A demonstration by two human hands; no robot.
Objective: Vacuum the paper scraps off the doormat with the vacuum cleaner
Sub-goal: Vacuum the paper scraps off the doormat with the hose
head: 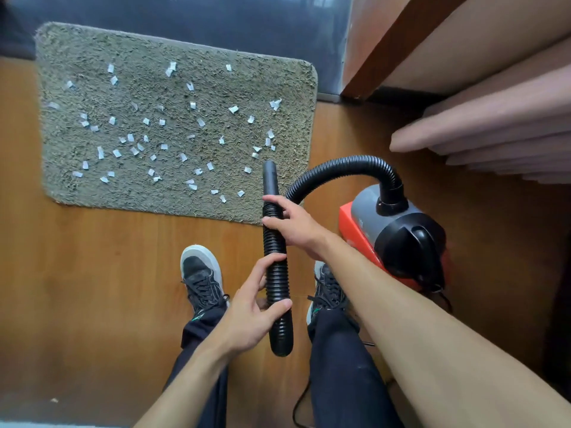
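A shaggy grey-beige doormat (173, 97) lies on the wooden floor, strewn with several small white paper scraps (148, 146). A small grey, black and red vacuum cleaner (398, 233) stands on the floor to the right of the mat. Its black ribbed hose (340, 168) arches up and over to my hands. My right hand (293, 223) grips the hose just below the smooth black nozzle (270, 177), whose tip hovers over the mat's near right corner. My left hand (253, 316) holds the hose lower down, near its free looped end.
My two feet in black-and-white sneakers (200, 273) stand on the wooden floor (92, 273) just in front of the mat. A dark glass door (216, 20) borders the mat's far side. Pink curtain folds (494, 125) and a brown frame fill the right.
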